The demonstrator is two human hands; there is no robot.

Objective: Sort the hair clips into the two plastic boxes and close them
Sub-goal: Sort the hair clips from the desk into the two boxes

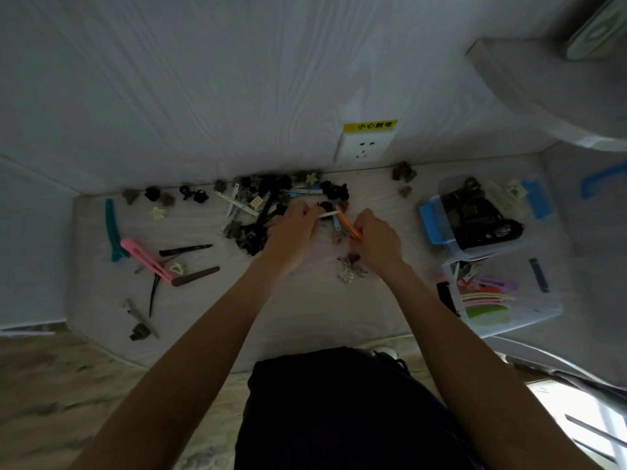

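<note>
Both hands over the middle of the white table (305, 317), above the heap of dark claw clips (258, 228) near the wall. Left hand (291, 232) curled, fingertips pinching a thin white clip (327, 215) at one end, the clip pointing toward the other hand. Right hand (378, 240) curled around the lower end of an orange clip (347, 225), its upper end rising up and left, close to the white clip's tip; touching or not, cannot tell. More clips scattered along the wall edge, small dark and beige claws among them. To the left, well apart from the hands: a teal clip (110, 228), a pink clip (146, 259), several long dark clips (185, 251). Just below the right hand, a small silver cluster of clips (351, 274). At the right edge of the table, two clear plastic boxes, both with lids off: the farther box (444, 188), with blue latches, filled with dark and beige claw clips; the nearer box (529, 317) holding long flat clips in pink, purple, yellow and green. On the wall behind, a white socket (364, 149) under a yellow label (371, 125).
</note>
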